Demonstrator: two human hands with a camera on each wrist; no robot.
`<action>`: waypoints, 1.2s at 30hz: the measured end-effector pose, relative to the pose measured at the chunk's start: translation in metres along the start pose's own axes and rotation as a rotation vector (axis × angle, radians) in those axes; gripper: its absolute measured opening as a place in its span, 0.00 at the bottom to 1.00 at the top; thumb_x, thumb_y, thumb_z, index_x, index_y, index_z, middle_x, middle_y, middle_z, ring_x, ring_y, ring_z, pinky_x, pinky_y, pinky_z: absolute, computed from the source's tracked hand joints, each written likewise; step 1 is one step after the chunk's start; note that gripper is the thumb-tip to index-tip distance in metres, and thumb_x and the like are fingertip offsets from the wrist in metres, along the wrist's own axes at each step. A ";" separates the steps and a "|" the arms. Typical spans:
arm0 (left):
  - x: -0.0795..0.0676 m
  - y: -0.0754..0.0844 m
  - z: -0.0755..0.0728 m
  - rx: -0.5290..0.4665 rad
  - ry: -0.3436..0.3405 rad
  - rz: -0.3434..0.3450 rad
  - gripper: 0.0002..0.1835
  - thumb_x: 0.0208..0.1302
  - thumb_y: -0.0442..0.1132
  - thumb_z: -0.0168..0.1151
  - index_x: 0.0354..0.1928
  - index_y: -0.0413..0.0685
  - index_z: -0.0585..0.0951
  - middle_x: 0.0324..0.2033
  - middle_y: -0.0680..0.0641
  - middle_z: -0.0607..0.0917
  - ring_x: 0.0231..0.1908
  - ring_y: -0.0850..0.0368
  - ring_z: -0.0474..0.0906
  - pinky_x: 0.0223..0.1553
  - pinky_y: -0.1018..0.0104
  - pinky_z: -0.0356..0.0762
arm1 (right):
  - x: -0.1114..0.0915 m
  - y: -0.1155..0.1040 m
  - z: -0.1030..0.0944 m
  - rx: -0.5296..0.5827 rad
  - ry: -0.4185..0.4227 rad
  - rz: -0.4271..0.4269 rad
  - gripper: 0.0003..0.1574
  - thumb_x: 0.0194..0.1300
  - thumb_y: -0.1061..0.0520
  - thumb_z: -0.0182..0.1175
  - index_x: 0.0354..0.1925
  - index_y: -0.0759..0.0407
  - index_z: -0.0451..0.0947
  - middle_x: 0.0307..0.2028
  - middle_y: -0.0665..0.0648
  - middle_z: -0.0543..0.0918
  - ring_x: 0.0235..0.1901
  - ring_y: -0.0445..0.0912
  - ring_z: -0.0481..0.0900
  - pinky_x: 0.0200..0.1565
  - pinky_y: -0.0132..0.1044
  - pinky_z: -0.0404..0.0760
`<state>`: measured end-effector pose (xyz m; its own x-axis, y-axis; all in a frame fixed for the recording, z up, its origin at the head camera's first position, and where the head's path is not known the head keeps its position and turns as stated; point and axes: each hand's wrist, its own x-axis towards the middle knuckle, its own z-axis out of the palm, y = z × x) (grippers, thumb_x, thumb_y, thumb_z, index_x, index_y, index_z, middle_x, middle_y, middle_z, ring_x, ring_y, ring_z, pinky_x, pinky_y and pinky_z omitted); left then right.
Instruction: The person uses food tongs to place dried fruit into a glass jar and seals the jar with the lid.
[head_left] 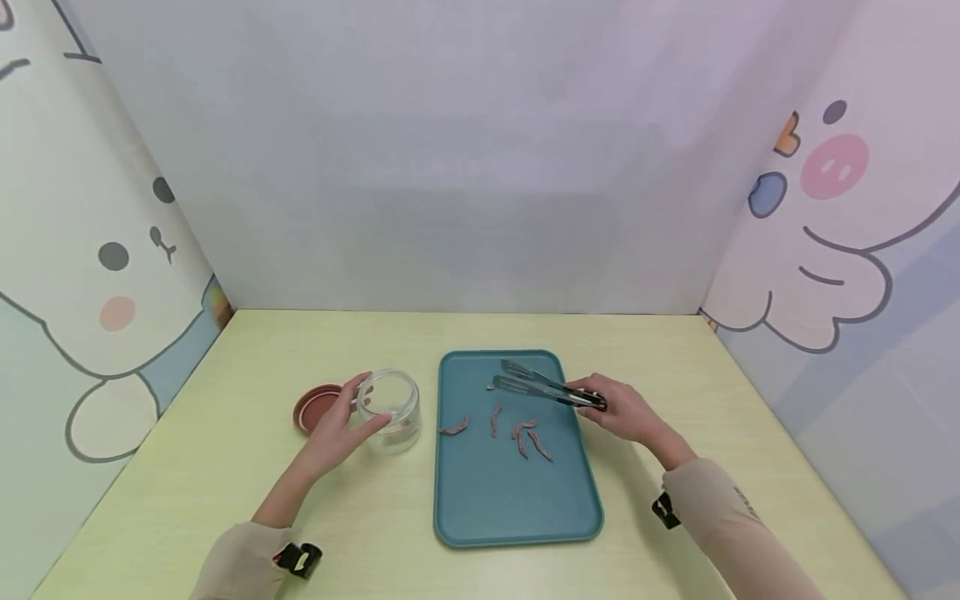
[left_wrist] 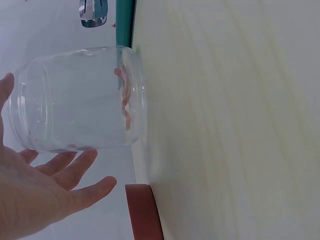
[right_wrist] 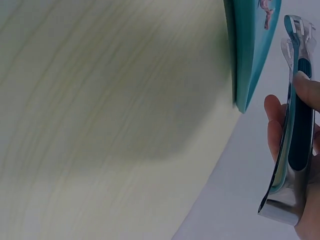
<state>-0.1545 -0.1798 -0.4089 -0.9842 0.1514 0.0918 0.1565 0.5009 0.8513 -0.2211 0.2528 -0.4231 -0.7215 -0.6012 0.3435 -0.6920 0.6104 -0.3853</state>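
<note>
My left hand [head_left: 339,433] holds an open clear glass jar [head_left: 397,429], its thumb and fingers spread around the upper part. In the left wrist view the jar [left_wrist: 82,100] stands upright, and reddish-brown strips [left_wrist: 125,97] show through the glass near its base. My right hand [head_left: 621,408] grips metal tongs [head_left: 543,388] with black handles. Their tips are spread apart above the far part of a blue-green tray [head_left: 517,508], with nothing seen between them. Several thin, wrinkled reddish-brown strips [head_left: 540,446] lie scattered on the tray.
A round reddish-brown lid [head_left: 311,410] lies on the pale wood-grain table [head_left: 360,533], left of the jar and close to the left hand. The tray stands just right of the jar. A plain pale wall [head_left: 480,208] rises behind the table, with cartoon-printed panels on both sides.
</note>
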 end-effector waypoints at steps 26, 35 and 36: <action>0.004 -0.012 0.002 0.007 0.003 -0.007 0.41 0.55 0.51 0.60 0.65 0.49 0.51 0.60 0.36 0.60 0.55 0.34 0.59 0.47 0.40 0.62 | 0.016 -0.011 0.015 -0.174 -0.027 -0.079 0.23 0.51 0.62 0.64 0.48 0.56 0.76 0.27 0.51 0.72 0.17 0.36 0.62 0.20 0.29 0.64; 0.005 -0.013 0.002 0.011 0.005 -0.001 0.40 0.55 0.51 0.59 0.65 0.49 0.51 0.59 0.35 0.60 0.55 0.33 0.58 0.48 0.39 0.61 | 0.019 -0.013 0.015 -0.201 -0.047 -0.054 0.21 0.52 0.63 0.63 0.47 0.55 0.76 0.29 0.51 0.73 0.16 0.36 0.62 0.18 0.30 0.63; 0.005 -0.013 0.002 0.012 0.005 -0.001 0.40 0.55 0.52 0.59 0.65 0.49 0.51 0.59 0.35 0.60 0.55 0.33 0.58 0.48 0.39 0.61 | 0.019 -0.013 0.015 -0.201 -0.049 -0.051 0.21 0.52 0.63 0.63 0.47 0.55 0.76 0.29 0.50 0.73 0.16 0.36 0.62 0.19 0.30 0.63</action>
<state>-0.1610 -0.1838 -0.4202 -0.9848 0.1462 0.0934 0.1561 0.5113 0.8451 -0.2253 0.2260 -0.4241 -0.6867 -0.6556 0.3141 -0.7219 0.6660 -0.1879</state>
